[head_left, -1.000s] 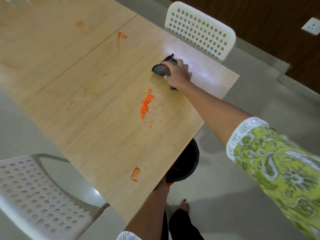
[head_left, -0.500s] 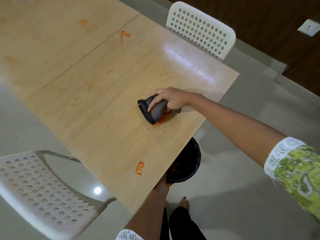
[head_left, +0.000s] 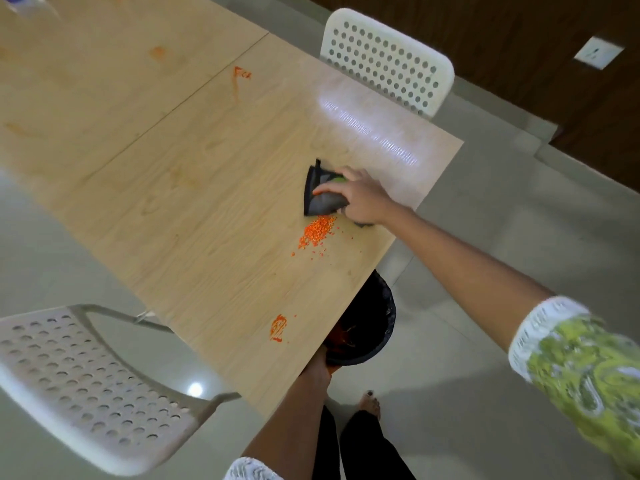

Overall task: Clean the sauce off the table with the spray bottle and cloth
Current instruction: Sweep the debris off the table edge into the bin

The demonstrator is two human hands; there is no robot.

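Note:
My right hand (head_left: 363,199) grips a dark grey cloth (head_left: 320,199) and presses it on the light wooden table (head_left: 194,209), near the right edge. A pile of orange crumbs (head_left: 317,232) lies just in front of the cloth. One orange sauce smear (head_left: 278,327) marks the near edge. Another sauce smear (head_left: 239,77) sits far up by the table seam, with fainter stains beyond it. My left hand (head_left: 317,370) reaches under the near edge and holds a black bin (head_left: 377,327); its fingers are hidden. A blurred object at the far left corner (head_left: 20,3) cannot be identified.
A white perforated chair (head_left: 388,60) stands at the table's far end. Another white chair (head_left: 79,386) stands at the near left. My feet (head_left: 370,405) are on the grey tiled floor below the bin. A dark wooden wall runs along the right.
My right hand dragged the cloth from the far end down to the crumbs, swept through them, then drew back slightly. The pile now lies nearer the right edge. The left hand stayed at the bin.

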